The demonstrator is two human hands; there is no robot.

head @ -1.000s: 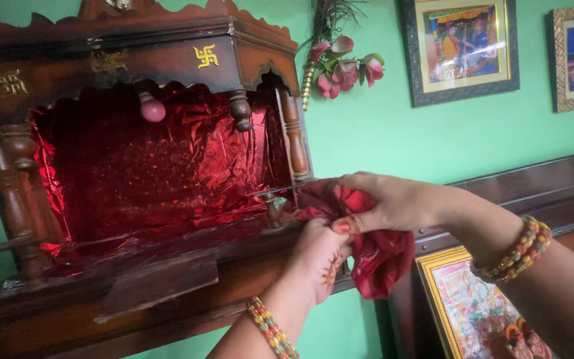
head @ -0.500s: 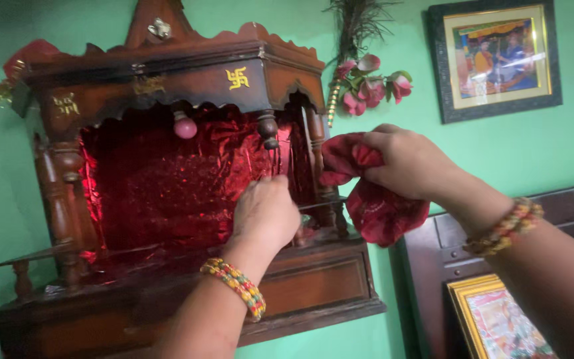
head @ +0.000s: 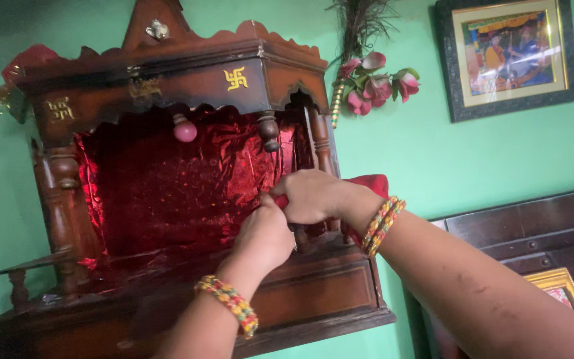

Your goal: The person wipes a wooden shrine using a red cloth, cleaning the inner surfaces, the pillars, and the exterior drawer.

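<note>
Since half second ago: right hand [head: 310,195] swung from 2 o'clock of shrine opening down to meet left hand [head: 267,234]; red cloth [head: 370,184] came along, now mostly hidden behind right wrist.

Wooden shrine [head: 167,80] at 9 o'clock, wall-hung; red foil lining [head: 161,193] crinkled, niche bare of objects. Pink bulb [head: 185,130] under canopy.

Left hand curled, fingers tucked out of view; what it holds, cannot tell.

Right hand clenched on red cloth at right-front pillar [head: 320,143].

Judgement: wiping in mid-course; pillar base being worked, foil floor and drawer front [head: 313,292] seemingly untouched.

Artificial flowers [head: 377,80], framed picture [head: 509,53] at 1–2 o'clock.
</note>
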